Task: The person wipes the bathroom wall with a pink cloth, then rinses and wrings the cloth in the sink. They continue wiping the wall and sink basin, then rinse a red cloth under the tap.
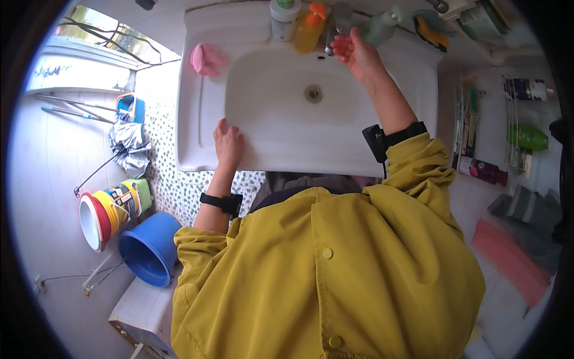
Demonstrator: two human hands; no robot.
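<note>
A white washbasin (pixel 194 128) with a round drain lies in front of me. My right hand (pixel 357 55) is raised beside the metal faucet (pixel 342 17) at the basin's back, fingers apart and holding nothing. Whether it touches the faucet I cannot tell. Over the front left rim is my left hand (pixel 229 145), its fingers loosely bent and apart, with nothing in it. A pink cloth (pixel 207 60) lies crumpled on the back left corner. Left of the faucet stand an orange pump bottle (pixel 308 31) and a white bottle (pixel 284 23); to its right, a pale green bottle (pixel 381 27).
Past the pale bottle sits an orange and dark sponge or cloth (pixel 431 35). Along the right wall are a wire rack with a green bottle (pixel 529 137), a purple bottle (pixel 483 171) and a pink towel (pixel 511 263). At left are a blue bucket (pixel 152 245) and stacked basins (pixel 98 218).
</note>
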